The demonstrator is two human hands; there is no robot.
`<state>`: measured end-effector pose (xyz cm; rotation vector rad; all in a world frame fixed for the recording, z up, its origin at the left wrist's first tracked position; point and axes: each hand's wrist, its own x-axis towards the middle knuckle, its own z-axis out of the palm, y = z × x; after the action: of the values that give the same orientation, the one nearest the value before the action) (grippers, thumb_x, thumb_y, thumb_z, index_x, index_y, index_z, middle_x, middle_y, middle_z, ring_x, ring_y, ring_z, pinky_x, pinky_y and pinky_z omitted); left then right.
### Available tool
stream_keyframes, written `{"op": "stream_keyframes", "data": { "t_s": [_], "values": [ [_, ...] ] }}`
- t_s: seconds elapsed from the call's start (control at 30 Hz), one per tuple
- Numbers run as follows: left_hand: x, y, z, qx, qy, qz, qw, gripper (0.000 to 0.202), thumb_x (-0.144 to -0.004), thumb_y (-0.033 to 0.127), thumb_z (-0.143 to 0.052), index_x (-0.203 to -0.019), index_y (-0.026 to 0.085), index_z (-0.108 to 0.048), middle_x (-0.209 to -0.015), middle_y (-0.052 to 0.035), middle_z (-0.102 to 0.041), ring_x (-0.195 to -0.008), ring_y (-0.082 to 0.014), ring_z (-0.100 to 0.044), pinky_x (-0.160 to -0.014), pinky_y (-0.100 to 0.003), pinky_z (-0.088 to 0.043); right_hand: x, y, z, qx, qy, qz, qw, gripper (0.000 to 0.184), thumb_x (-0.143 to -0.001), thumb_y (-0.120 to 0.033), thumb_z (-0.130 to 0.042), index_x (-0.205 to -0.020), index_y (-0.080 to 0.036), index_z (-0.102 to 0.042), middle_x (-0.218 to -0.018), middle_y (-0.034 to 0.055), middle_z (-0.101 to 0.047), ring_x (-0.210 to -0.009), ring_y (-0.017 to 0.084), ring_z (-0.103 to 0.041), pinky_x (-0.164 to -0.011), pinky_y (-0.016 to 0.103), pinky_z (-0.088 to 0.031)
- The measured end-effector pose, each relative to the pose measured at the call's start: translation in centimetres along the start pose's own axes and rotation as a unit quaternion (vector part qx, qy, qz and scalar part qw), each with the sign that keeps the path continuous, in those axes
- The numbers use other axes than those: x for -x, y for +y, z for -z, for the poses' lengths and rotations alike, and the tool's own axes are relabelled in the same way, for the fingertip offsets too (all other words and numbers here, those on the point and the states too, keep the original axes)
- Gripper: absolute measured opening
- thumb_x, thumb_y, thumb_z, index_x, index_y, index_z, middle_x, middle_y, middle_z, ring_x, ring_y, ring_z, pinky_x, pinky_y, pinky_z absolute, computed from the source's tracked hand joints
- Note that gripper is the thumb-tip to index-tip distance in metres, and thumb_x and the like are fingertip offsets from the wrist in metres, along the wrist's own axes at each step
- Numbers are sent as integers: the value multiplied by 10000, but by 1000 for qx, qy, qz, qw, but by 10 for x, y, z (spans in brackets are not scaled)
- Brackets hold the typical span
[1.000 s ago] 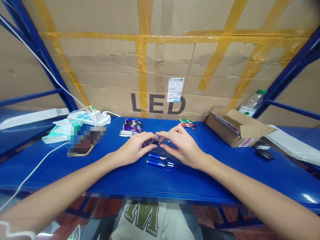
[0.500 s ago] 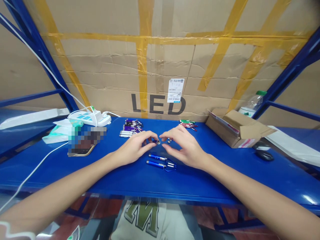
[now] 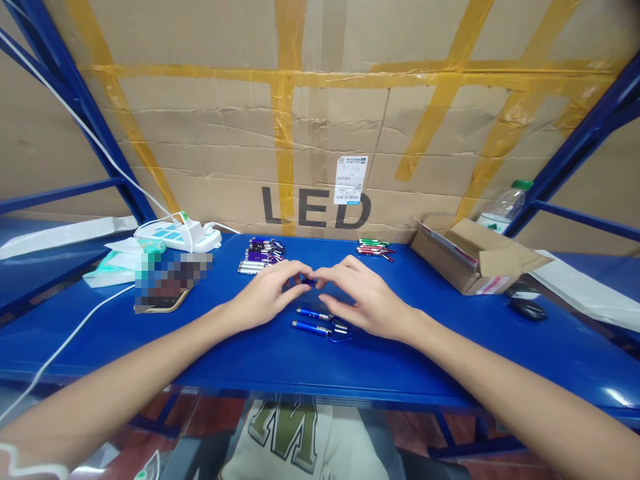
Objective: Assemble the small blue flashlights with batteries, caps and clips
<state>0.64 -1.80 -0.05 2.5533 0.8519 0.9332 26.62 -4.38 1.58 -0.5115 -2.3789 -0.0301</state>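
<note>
My left hand point(image 3: 274, 292) pinches a small blue flashlight tube point(image 3: 309, 283) between thumb and fingers, and most of it is covered. From the right, my right hand point(image 3: 361, 293) reaches in, with its forefinger at the tube's end. Its thumb is held apart below, and I see nothing held in it. On the table just below my hands lie two blue mini flashlights, an upper one point(image 3: 313, 313) and a lower one point(image 3: 311, 327), with clips at their right ends.
Behind my left hand is a row of purple, black and silver mini flashlights point(image 3: 257, 256); green and red ones point(image 3: 374, 251) lie farther right. A phone point(image 3: 167, 301) and power strip point(image 3: 173, 235) are left. An open carton point(image 3: 463, 260) and black mouse point(image 3: 529, 310) are right.
My right hand has moved left and its forefinger now meets the tube's end. The tube's open end and the small silvery pieces near my right fingers are now hidden. My left hand stays put.
</note>
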Motion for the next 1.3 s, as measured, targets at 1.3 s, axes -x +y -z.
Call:
{"op": "stream_keyframes", "data": {
  "t_s": [1.3],
  "values": [
    [-1, -4, -1, -9, -11, 3, 1000, 175, -1133, 278, -531, -1264, 253, -644, -1267, -46, -745, -1176, -225, -705, -1029, -382, -546, 17, 38, -9, 185, -183, -119, 958, 320, -1039, -26, -468, -1259, -164, -655, -1098, 133, -758, -960, 295, -618, -864, 445, -499]
  ]
}}
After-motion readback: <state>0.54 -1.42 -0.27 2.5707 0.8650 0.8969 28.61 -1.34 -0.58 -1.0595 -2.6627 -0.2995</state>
